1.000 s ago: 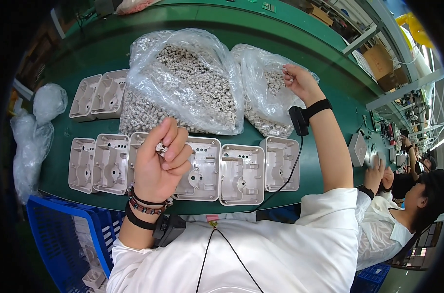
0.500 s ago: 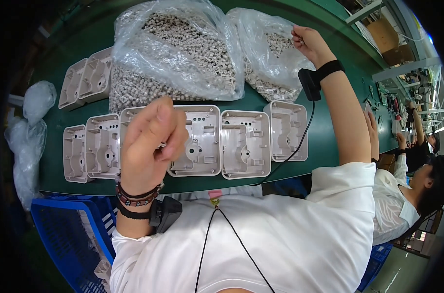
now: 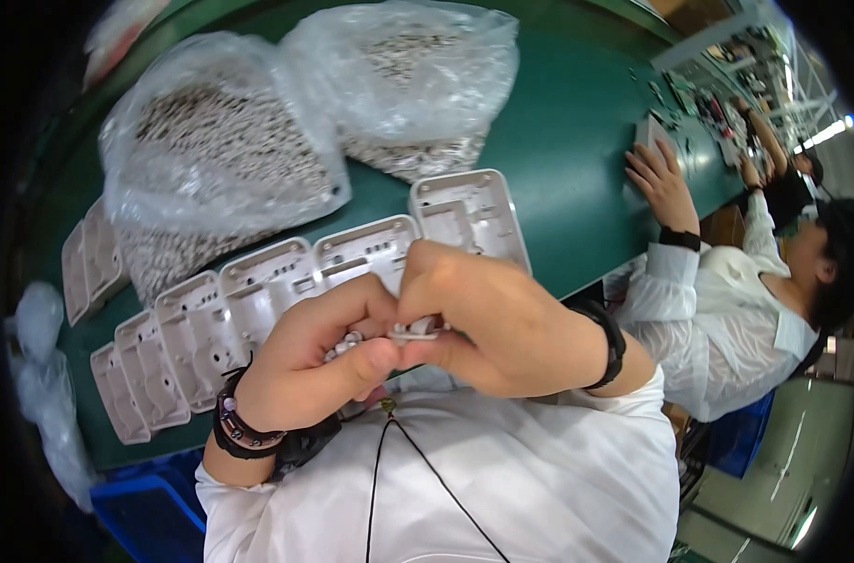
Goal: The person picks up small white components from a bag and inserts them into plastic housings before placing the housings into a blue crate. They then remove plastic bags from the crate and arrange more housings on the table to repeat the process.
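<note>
I look down on the green desk (image 3: 577, 178), whose near edge shows just right of the right wrist; the widest room for moving lies right of the housings, bounded by a co-worker's hand (image 3: 663, 183). On the far left a large clear bag (image 3: 221, 141) bulges with tiny pieces, touching a smaller bag (image 3: 418, 66) to its right; I'd keep wrists off both slack films. The row of pale housings (image 3: 258, 300) runs beyond and left of my hands, its raised rims easily knocked, I judge. The right grip (image 3: 493, 324) is pinched tight on a pale part (image 3: 416, 331) between both hands, near the chest. The left grip (image 3: 314, 357) curls nearly closed round a cluster of small fittings (image 3: 344, 344); whether its fingertips also press the part, I cannot tell. I'd steady both thumbs, turn the part gently and keep the cluster cupped against spilling.
</note>
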Available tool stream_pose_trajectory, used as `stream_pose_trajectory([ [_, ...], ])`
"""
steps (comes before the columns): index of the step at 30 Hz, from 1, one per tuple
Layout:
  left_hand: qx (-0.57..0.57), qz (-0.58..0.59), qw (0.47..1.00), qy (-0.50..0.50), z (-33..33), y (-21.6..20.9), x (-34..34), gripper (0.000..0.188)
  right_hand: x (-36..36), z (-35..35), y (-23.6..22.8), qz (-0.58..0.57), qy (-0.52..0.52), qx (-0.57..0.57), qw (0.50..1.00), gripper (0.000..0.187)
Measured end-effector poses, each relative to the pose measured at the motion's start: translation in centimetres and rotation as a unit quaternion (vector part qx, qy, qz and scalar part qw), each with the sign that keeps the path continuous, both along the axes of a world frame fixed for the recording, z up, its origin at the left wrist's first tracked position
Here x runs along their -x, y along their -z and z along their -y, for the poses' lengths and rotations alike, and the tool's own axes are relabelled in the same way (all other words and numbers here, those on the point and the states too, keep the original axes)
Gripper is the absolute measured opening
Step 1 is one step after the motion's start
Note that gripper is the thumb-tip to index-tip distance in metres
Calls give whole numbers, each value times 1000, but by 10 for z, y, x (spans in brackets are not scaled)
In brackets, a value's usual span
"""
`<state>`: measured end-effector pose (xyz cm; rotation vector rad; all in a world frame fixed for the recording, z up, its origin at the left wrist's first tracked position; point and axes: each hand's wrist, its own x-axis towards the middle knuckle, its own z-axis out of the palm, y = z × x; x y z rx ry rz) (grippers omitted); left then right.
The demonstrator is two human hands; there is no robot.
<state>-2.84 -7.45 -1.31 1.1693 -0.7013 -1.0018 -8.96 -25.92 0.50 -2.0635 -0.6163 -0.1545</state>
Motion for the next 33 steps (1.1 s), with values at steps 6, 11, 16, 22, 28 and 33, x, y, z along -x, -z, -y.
stream_pose_trajectory([
  [6,-7,-82,997,7,20,3,-2,17,8,7,14,-59,19,-101,993,29],
  [11,21,-120,992,-31,25,4,-4,19,0,31,25,-112,51,-386,914,29],
  [16,-10,-114,993,-31,30,-3,-3,20,0,40,20,-11,30,-239,971,25],
  [22,-28,-107,994,7,42,-6,-6,19,-12,46,12,99,0,42,994,19],
  [28,11,-83,995,-56,43,-4,-14,17,-42,51,8,138,1,-39,990,20],
  [33,-93,178,977,-65,40,-1,-17,17,-65,77,2,197,-69,66,976,18],
])
